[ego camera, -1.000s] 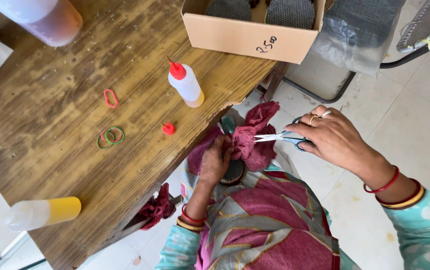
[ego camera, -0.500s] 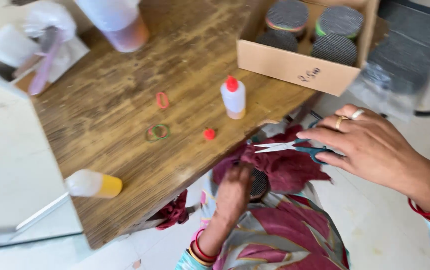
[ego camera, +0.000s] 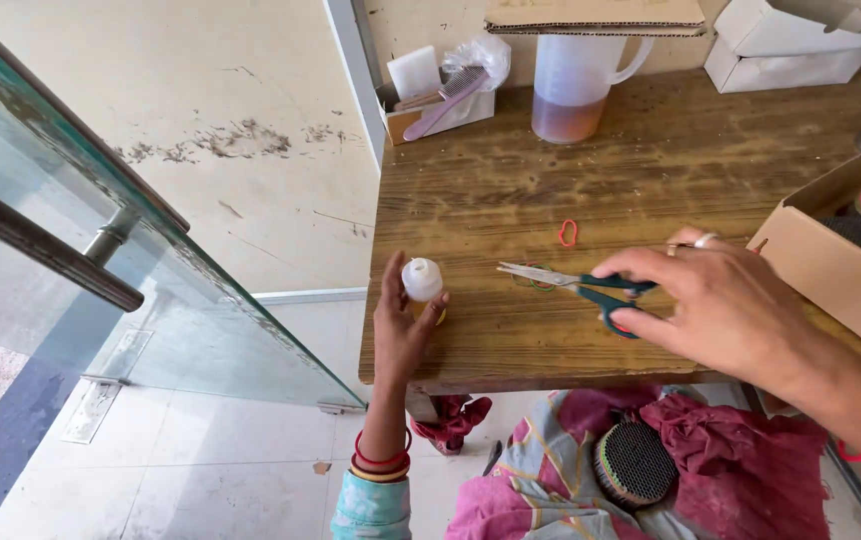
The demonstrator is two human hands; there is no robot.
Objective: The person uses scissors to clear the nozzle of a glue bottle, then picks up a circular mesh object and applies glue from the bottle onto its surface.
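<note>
The left grip (ego camera: 402, 330) has red and gold bangles just below it at the wrist, then a light blue sleeve. The right grip (ego camera: 725, 310) wears a silver ring on one finger, and red bangles sit behind it at the wrist. The person wears bright clothes with pink, grey and yellow shapes.

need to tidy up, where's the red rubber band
In the head view the red band lies on the table, just beyond the scissors in the right hand.
</note>
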